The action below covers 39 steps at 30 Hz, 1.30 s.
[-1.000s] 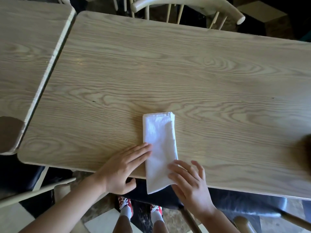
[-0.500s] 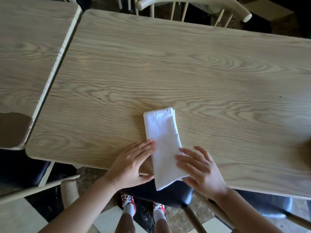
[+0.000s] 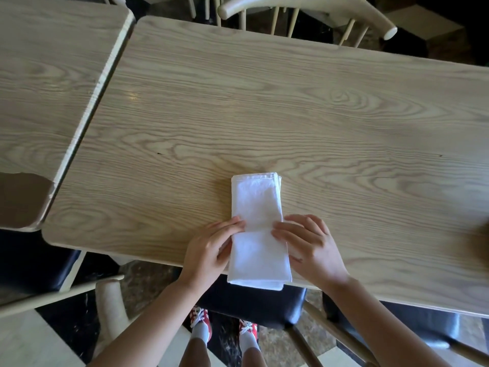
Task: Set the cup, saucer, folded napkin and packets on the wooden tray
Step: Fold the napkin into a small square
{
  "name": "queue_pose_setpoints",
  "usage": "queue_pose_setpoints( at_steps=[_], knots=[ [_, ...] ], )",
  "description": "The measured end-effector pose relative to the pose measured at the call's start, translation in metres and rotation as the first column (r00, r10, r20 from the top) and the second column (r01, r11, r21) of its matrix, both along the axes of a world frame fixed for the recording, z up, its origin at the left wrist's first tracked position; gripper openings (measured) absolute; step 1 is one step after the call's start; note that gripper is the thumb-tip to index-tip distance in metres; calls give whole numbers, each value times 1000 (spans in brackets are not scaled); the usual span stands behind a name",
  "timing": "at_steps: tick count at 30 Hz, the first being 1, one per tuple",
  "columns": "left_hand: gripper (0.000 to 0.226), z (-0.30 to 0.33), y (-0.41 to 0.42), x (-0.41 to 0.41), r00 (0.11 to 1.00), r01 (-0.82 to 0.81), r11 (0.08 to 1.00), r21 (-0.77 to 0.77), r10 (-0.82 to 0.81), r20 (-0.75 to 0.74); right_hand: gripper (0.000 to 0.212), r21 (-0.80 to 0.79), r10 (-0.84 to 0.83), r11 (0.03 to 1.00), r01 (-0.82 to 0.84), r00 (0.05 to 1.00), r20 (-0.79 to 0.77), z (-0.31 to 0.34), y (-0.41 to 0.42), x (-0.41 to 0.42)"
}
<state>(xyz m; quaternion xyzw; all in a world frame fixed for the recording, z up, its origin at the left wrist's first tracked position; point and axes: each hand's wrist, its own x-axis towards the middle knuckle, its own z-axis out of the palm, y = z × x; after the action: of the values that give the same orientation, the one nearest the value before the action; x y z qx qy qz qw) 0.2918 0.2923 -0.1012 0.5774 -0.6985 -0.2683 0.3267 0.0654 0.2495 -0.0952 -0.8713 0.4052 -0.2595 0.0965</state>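
A white folded napkin [image 3: 258, 221] lies lengthwise at the near edge of the light wooden table [image 3: 291, 115], its near end hanging over the edge. My left hand [image 3: 211, 250] grips the napkin's left edge, fingertips on top. My right hand [image 3: 309, 247] holds the right edge the same way. Both sets of fingertips press on the cloth about halfway along it. No cup, saucer, packets or tray are in view.
A second table [image 3: 47, 88] stands close on the left, with a narrow gap between the two. A pale wooden chair [image 3: 304, 6] is at the far side. A dark-seated chair [image 3: 254, 305] sits under the near edge.
Both hands have closed in onto the napkin's two long edges. The napkin has been straightened so that it lies square to the table edge.
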Motion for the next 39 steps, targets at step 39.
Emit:
queue_pose_setpoints(
  at_steps=[39],
  knots=[
    [16,15,-42,-23,851,-476,879,32,451,267,25,553,-787,558,619,607,114,10,-8,61]
  ],
)
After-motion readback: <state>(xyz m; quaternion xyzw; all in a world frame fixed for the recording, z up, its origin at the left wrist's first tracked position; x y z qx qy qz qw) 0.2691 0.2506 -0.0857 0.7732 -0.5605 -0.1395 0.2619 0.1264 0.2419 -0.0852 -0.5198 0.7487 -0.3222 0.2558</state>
